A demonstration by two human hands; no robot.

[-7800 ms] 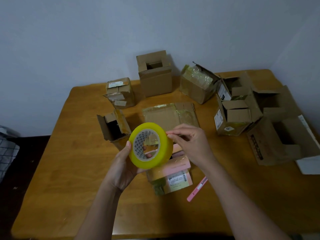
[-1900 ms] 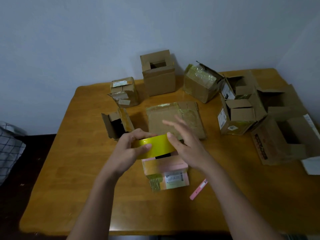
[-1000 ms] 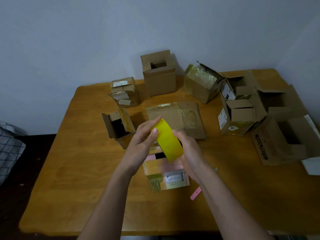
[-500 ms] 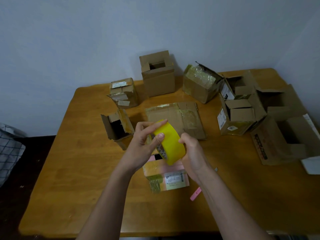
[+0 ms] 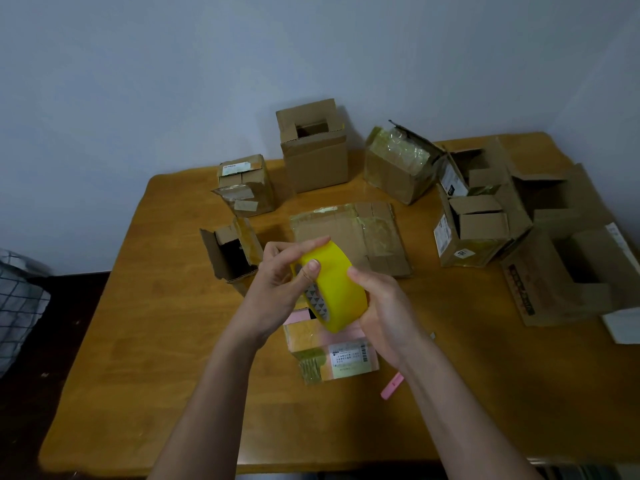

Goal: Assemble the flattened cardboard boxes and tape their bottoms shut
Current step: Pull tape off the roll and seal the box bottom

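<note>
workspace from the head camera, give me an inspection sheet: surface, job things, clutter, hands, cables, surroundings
surface: wooden table, bare at the near edge.
job's things: yellow tape roll held above a pink box; flattened cardboard box lies behind it; tall open box by the wall; more opened boxes at the right, such as the box with white labels.
clutter: pink stick-like item beside the pink box, type unclear; white sheet at the right edge.
grippers: left hand and right hand both grip the tape roll.
cables: nothing seen.
surroundings: plain wall; checked fabric at far left.
</note>
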